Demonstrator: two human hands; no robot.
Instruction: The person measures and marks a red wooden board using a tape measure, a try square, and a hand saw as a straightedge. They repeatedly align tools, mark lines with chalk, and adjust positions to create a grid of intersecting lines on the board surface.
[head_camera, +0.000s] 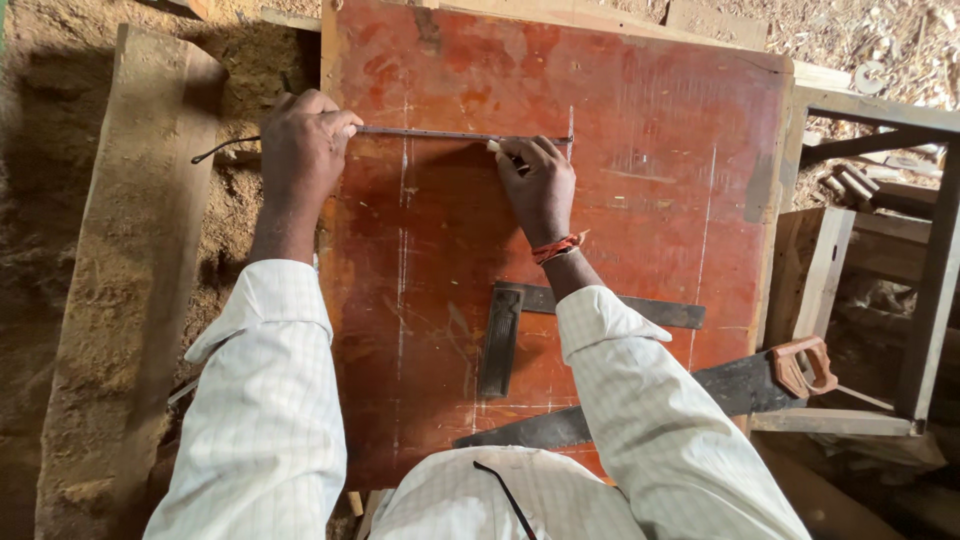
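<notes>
Overhead, both hands are working on a worn, reddish-brown flat wooden board (620, 230), its glossy face scratched and crossed with pale chalk lines. The left hand (305, 150) is closing in a fist around one end of a thin, dark metal rod (440, 134) lying across the board's upper part, while the right hand (540, 185) is pinching a small pale marking stub against it near the rod's other end. Nearer the person, a dark metal try square (505, 335) and a rusty handsaw with an orange handle (760, 380) are lying flat on the board, beside a rough, sawdust-coated plank (130, 280).
</notes>
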